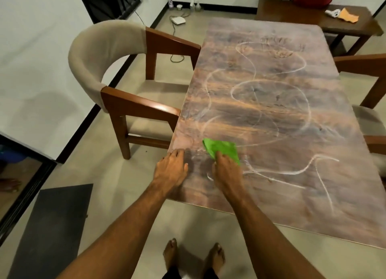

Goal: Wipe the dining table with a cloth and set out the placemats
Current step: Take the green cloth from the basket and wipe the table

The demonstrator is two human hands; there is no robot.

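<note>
Green cloth (221,148) is pressed on dining table (271,111), apparently pinched by right hand (226,172); left hand (170,170) laid open at its nine o'clock.

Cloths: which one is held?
The green cloth, held by the right hand on the dining table; the orange cloth lies untouched on the far side table.

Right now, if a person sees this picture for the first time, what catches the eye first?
The bright green cloth stands out, held by the right hand near the left front corner of the table. White looping streaks run across the brown top. The left hand rests flat at that corner.
</note>
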